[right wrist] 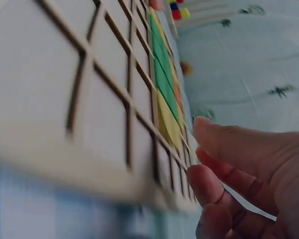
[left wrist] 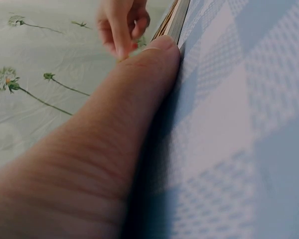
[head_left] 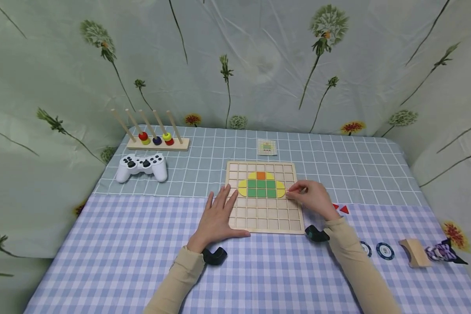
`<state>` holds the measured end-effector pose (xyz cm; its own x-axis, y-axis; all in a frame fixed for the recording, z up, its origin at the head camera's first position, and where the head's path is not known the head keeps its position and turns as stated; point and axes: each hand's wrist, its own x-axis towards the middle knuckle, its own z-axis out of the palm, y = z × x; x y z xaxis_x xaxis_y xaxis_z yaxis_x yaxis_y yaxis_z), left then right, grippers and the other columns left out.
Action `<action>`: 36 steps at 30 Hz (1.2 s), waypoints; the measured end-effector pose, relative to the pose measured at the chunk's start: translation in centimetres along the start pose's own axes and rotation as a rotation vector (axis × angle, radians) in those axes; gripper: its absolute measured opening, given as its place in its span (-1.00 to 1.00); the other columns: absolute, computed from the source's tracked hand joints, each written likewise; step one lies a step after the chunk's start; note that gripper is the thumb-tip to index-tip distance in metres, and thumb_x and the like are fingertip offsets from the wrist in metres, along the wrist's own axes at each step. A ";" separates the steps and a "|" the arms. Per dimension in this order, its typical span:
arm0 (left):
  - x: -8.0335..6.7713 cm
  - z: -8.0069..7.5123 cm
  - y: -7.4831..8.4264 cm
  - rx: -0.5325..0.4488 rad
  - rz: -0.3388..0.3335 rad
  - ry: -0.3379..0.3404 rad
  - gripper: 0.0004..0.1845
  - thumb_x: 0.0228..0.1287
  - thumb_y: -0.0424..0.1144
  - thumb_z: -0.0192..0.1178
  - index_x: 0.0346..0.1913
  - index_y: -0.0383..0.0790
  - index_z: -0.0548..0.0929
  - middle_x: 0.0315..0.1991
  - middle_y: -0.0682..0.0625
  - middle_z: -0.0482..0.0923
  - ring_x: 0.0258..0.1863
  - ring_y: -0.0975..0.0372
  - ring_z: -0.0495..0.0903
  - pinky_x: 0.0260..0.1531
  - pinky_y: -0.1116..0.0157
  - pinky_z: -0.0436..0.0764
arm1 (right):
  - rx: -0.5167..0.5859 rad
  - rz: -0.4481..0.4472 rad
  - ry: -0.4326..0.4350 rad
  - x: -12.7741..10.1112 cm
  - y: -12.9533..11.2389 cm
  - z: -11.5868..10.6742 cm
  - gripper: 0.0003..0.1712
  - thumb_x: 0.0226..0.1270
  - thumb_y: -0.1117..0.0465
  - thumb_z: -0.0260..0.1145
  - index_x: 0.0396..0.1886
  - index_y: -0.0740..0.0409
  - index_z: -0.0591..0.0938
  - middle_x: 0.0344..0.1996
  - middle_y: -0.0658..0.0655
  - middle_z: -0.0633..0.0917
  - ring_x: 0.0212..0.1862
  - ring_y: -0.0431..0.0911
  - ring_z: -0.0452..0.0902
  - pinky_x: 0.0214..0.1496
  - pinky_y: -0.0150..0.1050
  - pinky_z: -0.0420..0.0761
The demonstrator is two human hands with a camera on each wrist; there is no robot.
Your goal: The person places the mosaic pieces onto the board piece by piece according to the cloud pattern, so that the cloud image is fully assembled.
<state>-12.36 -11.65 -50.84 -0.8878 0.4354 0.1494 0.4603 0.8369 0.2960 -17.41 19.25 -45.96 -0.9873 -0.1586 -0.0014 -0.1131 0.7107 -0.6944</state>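
A square wooden grid board point(head_left: 267, 216) lies on the cloth, with green point(head_left: 261, 188), yellow point(head_left: 242, 187) and orange point(head_left: 261, 175) tiles set into its upper middle. My left hand point(head_left: 216, 218) rests at the board's left edge, fingers spread and thumb reaching along the near edge. Beside the rightmost yellow tiles point(right wrist: 168, 122) is my right hand point(head_left: 308, 196), its thumb and fingers bent toward each other. In the right wrist view a gap shows between the right thumb and fingertips, with nothing visible in it.
Behind the board lies a small pattern card point(head_left: 267, 147). A peg stand with beads point(head_left: 158, 146) and a white game controller point(head_left: 142, 167) are at the back left. Red triangles point(head_left: 344, 209), round chips point(head_left: 385, 251), a wooden arch block point(head_left: 415, 253) and a purple figure point(head_left: 445, 252) lie right.
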 end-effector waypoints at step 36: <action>-0.1 -0.1 0.2 0.006 -0.008 -0.004 0.31 -0.25 0.61 0.12 0.51 -0.14 0.01 0.50 -0.14 -0.17 0.46 0.08 -0.24 0.37 0.01 -0.29 | -0.173 0.090 0.019 -5.1 4.5 -5.1 -0.85 0.09 0.28 0.42 -0.36 0.19 0.62 -0.51 0.01 0.58 -0.49 -0.12 0.43 -0.48 -0.23 0.37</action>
<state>-12.21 -11.54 -50.73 -0.8916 0.4295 0.1436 0.4529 0.8426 0.2914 -13.46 26.78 -45.44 -0.9961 -0.0773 -0.0430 -0.0402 0.8289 -0.5580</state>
